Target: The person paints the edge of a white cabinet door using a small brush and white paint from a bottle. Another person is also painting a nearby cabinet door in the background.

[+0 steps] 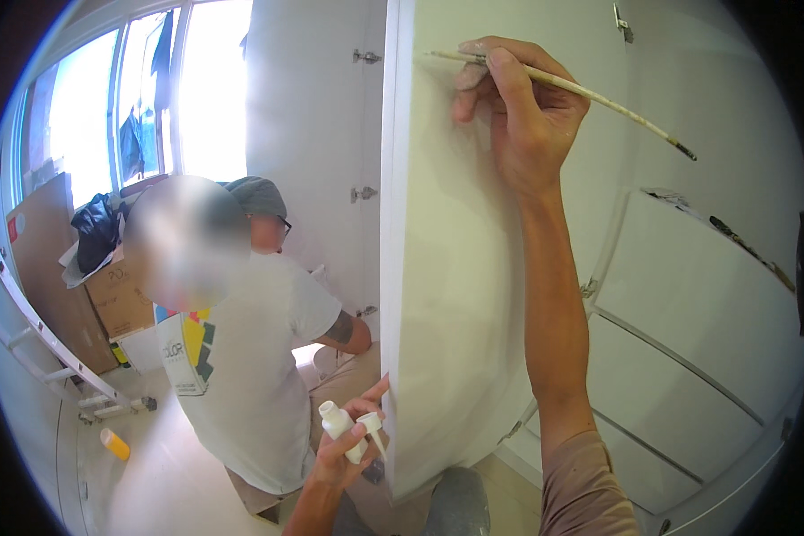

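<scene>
A thin paintbrush (612, 105) with a pale handle is pinched in my right hand (540, 121). Its fine tip points left, at the face of a pale door panel (460, 268) near the upper part of the long edge; whether it touches, I cannot tell. My left hand (333, 460), low beside the panel's lower edge, is closed around a small white bottle (332, 418) with its neck exposed. The same fingers hold a white cap (372, 423) with a thin stem pointing down. Part of the left palm is hidden by these.
Close on the left, a person in a light T-shirt (250, 402) crouches, with another person in a grey cap (261, 196) just beyond. A ladder (49, 330), cardboard box (121, 299) and yellow cylinder (114, 444) are farther left. White drawer fronts (679, 348) stand at right.
</scene>
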